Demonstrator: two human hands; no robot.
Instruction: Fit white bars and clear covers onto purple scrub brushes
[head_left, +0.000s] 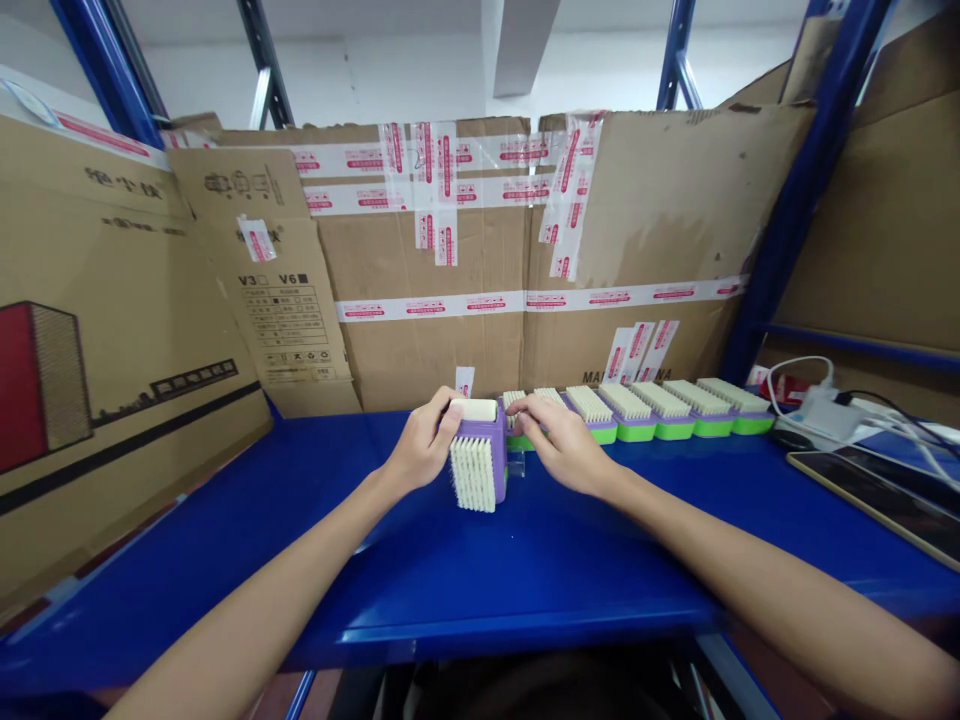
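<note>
My left hand (427, 440) grips a purple scrubbing brush (499, 455) by its top left corner. The brush stands on edge, its cream bristles facing me, with a smooth cream block along its top. My right hand (562, 440) is just right of it, fingers curled together by the left end of a row of similar brushes. Whatever its fingertips pinch, if anything, is hidden. Those brushes (628, 402) lie bristles up, purple above green. A small clear piece (516, 464) shows beneath the right fingers, too small to name.
The blue shelf (585, 560) ends in a front edge close to me. Taped cardboard (435, 250) walls the back, and a printed carton (112, 300) flanks the left. At right lie a phone-like dark slab (877, 500) and a white charger (829, 410) with cables.
</note>
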